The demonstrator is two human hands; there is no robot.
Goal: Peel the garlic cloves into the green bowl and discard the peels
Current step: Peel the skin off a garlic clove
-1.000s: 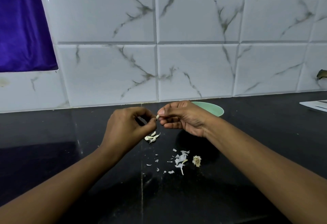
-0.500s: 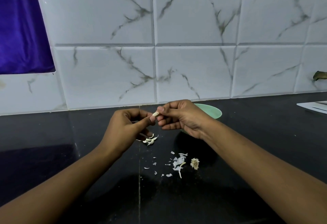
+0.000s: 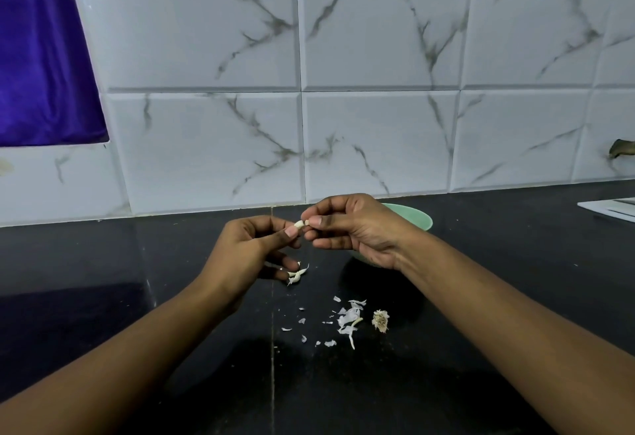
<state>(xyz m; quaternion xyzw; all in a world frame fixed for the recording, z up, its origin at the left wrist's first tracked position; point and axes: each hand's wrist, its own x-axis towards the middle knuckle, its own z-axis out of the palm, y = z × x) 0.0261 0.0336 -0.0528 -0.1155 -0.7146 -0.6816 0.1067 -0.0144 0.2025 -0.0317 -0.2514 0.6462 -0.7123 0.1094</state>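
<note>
While both hands pinch one small pale garlic clove point(image 3: 299, 224) above the glossy black tabletop point(image 3: 103, 280), left hand point(image 3: 252, 251) thumb against it, right hand point(image 3: 350, 232) fingertips gripping, round green bowl point(image 3: 421, 220) behind right hand, papery white peels point(image 3: 348, 319) nearer, loose cloves point(image 3: 297, 275) beneath left fingers.

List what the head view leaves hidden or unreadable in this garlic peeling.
Green bowl, head view: the right hand and low angle hide its contents.
Garlic clove, head view: pinched by left hand and right hand; too small to judge remaining peel.
White flat object, head view: cut by the right edge.
</note>
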